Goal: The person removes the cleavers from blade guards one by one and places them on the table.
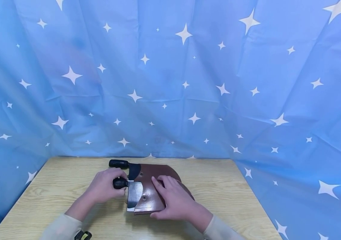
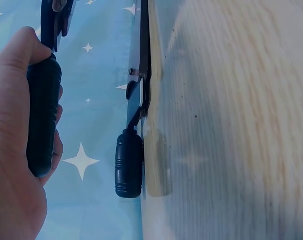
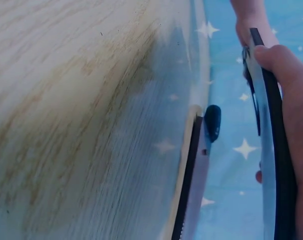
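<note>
Head view: two hands hold one of two black-handled tools.

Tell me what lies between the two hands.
Between the left hand and right hand, the head view shows a grey blade running into a brown sheath.

studio-like spot w/ starry bkdrop
</note>
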